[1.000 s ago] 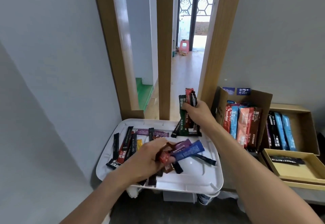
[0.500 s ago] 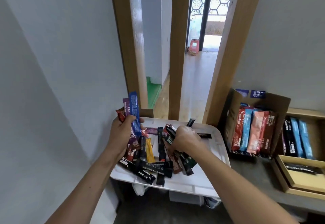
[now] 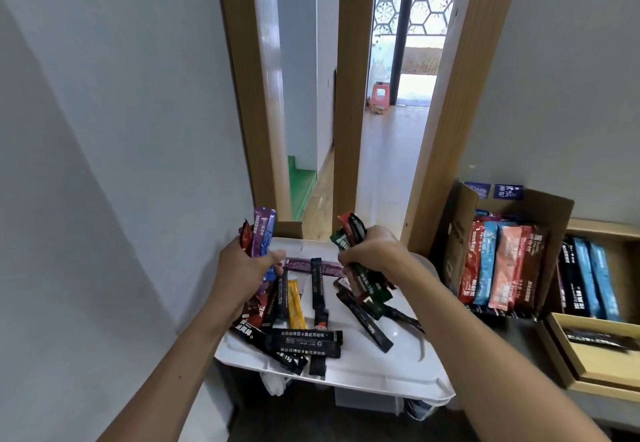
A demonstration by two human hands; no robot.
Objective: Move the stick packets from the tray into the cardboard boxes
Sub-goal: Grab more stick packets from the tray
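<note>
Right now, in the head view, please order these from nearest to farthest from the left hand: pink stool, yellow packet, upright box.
1. Yellow packet, on the tray, just right of the left hand.
2. Upright box, far right, beside the tray.
3. Pink stool, far down the hallway.

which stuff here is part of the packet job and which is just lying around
Job: left hand and right hand, each gripping stick packets; loose packets on the white tray; cardboard boxes.
Lying about: pink stool; green step.
</note>
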